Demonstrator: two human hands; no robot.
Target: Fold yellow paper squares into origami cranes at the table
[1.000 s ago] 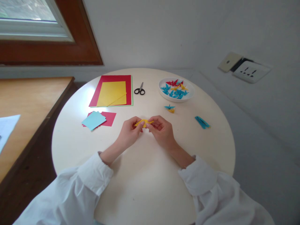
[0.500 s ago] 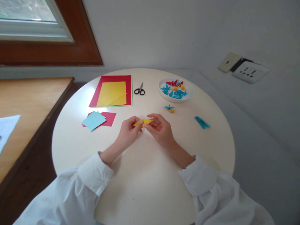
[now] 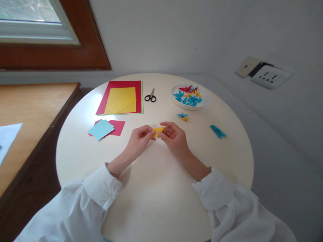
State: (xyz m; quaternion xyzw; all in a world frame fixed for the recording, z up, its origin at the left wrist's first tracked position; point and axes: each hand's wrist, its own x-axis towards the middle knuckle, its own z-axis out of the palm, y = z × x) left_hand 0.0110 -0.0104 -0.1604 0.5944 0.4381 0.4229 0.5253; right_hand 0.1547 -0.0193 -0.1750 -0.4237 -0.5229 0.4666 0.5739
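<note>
A small piece of folded yellow paper (image 3: 159, 131) is held above the middle of the white round table (image 3: 151, 198). My left hand (image 3: 141, 138) pinches its left end between thumb and fingers. On the other side, my right hand (image 3: 174, 137) grips it with the thumb in front and the fingers curled behind. The fingers cover part of the paper's edges. Just beyond my right hand lie a blue folded crane (image 3: 182, 115) and a yellow folded piece (image 3: 185, 119).
A white dish (image 3: 174, 101) holds several red, yellow and blue cranes. Black-handled scissors (image 3: 150, 97) lie beside large red and yellow sheets (image 3: 122, 99). Light-blue paper squares (image 3: 101, 129) rest on red ones (image 3: 119, 128) at left. Blue folded strips (image 3: 218, 131) lie at right.
The yellow paper has turned in my fingers, and less of its left end shows. My left thumb has shifted slightly to the right; my right hand stays almost where it was.
</note>
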